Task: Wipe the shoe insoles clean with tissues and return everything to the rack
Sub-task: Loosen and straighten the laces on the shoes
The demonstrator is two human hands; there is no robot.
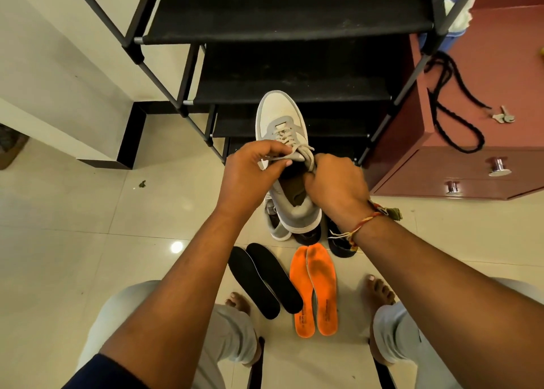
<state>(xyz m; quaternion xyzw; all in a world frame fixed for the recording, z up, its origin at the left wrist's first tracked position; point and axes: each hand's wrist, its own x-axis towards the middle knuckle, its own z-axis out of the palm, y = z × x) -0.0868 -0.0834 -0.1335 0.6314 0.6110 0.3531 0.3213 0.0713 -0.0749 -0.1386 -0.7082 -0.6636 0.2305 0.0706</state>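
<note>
Two flat black foam insoles (265, 279) and two orange foam insoles (313, 288) lie in pairs on the tiled floor, running lengthwise away from the person. Above them, the left hand (250, 170) grips one grey-and-white lace-up sneaker (279, 115) at its laces. The right hand (335, 182) pinches its tongue. The sneaker's toe points away towards the black metal-framed shoe rack (288, 26).

1. Left hand (250, 170): fingers curled round the left side of a white-grey shoe (279, 115), thumb tip beside a loose lace end.
2. Right hand (335, 182): fingers curled on the shoe's grey upper at its opening; thread band (365, 223) at the wrist.
3. Shoe: held off the floor (73, 226), toe pointing away beyond the fingertips toward the black rack (288, 26).
4. Beneath both hands: more shoes (278, 229), partly hidden.
5. Nearer the person than the fingers: two black insoles (265, 279) and two orange insoles (315, 288), in pairs on the tiles.
6. Right of the right fingers: red cabinet (471, 168) bearing a black cord (453, 117) and keys (504, 118).
</note>
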